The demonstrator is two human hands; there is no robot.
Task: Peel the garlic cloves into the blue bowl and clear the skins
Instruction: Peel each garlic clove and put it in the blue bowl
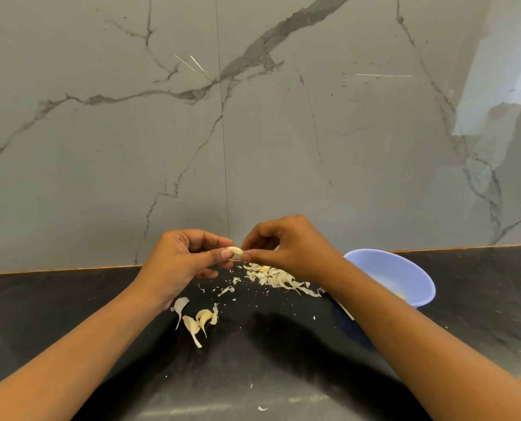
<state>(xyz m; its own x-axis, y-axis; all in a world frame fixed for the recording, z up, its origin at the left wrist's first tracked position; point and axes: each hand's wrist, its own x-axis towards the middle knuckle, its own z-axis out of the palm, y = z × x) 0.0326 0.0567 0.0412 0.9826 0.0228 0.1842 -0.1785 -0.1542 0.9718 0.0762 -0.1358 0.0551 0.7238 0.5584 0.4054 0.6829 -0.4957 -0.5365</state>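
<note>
Pinching clove (pixel 235 250) near rear counter edge (pixel 71 269)

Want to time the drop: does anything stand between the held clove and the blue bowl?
Only the person's own right hand, which pinches the clove, lies toward the blue bowl; the skin pile sits low on the counter.

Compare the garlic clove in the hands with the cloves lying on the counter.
The held clove is pinched between left hand and right hand above the counter; the lying cloves rest on it. The held clove looks mostly bare; the lying cloves keep papery, pointed skins. Both are garlic.
</note>
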